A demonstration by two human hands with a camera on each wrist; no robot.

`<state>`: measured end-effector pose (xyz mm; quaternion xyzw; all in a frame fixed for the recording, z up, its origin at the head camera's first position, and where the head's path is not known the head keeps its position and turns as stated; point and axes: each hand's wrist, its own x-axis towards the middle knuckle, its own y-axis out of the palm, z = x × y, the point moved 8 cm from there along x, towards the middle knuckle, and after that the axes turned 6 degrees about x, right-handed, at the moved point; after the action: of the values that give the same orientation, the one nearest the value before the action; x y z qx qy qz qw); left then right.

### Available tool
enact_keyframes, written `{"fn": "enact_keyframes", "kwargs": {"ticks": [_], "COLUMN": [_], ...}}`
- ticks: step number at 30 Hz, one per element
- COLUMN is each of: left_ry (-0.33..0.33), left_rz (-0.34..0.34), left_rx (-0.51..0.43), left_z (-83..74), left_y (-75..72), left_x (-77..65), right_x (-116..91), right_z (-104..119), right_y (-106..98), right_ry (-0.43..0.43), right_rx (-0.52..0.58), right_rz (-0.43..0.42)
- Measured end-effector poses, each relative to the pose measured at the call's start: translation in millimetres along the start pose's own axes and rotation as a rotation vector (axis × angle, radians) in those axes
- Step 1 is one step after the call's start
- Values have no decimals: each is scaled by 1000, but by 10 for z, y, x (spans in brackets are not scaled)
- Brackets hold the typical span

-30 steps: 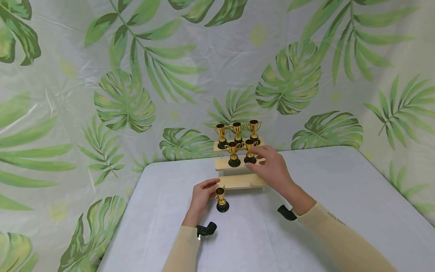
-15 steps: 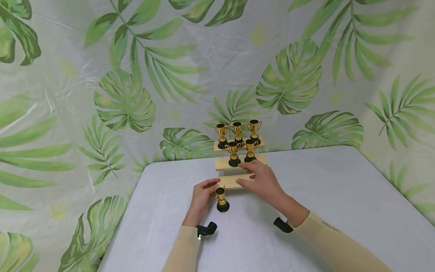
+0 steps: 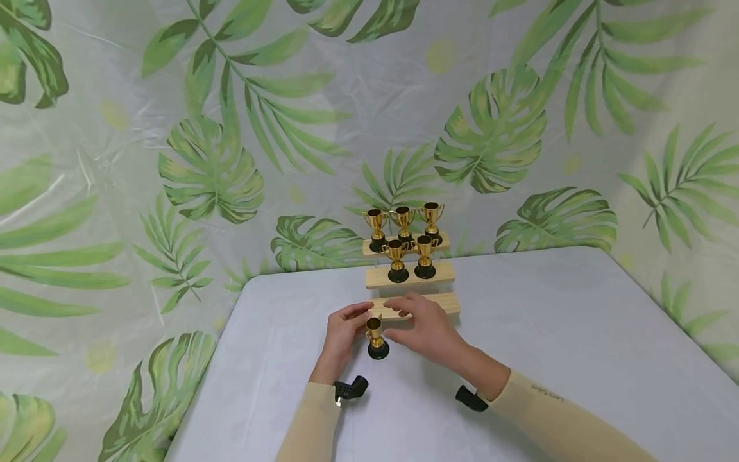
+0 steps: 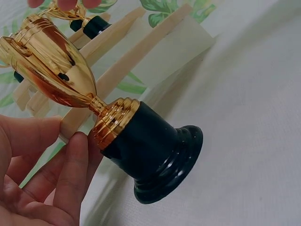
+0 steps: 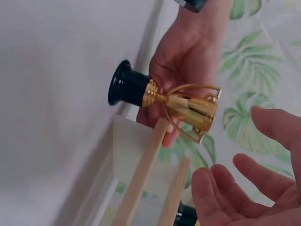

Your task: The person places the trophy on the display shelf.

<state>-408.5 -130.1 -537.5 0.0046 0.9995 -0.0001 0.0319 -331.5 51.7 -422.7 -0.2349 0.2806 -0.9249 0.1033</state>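
Observation:
A small gold trophy cup (image 3: 374, 328) with a black base stands upright on the table, just in front of a three-tier wooden display stand (image 3: 448, 304). My left hand (image 3: 339, 338) pinches the left end of the stand's lowest board (image 4: 75, 121) between thumb and fingers, close behind the trophy cup (image 4: 61, 75). Held just to the right of that cup, my right hand (image 3: 430, 328) has its thumb and fingers spread apart and holds nothing. In the right wrist view, its fingers (image 5: 223, 188) are near the cup's rim without touching it.
Two trophy cups (image 3: 424, 249) stand on the middle board (image 3: 378, 278), and three more (image 3: 431, 217) on the top board (image 3: 369, 248). A white cloth (image 3: 537, 333) covers the table. Behind it hangs a leaf-patterned sheet (image 3: 381, 83).
My right hand has left the right-hand cup on the middle board and come down and leftward to beside the front trophy cup. The left hand stays in place.

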Motion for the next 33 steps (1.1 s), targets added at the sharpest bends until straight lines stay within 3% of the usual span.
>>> {"fn": "enact_keyframes", "kwargs": {"ticks": [10,17,33], "left_ry": [1,-13,9], "left_rz": [2,1,33], "left_rx": [5,-9,-20], "left_z": [-5,-6,-29], "left_y": [-8,-27,5], "left_x": [9,12,-15], "right_x": [19,147,270], "right_z": [-19,-106,-241], "right_y": [164,296,440], "right_ry": [-23,-47,-42], "right_rx": [-48,15,24], "right_rz": [10,52,134]}}
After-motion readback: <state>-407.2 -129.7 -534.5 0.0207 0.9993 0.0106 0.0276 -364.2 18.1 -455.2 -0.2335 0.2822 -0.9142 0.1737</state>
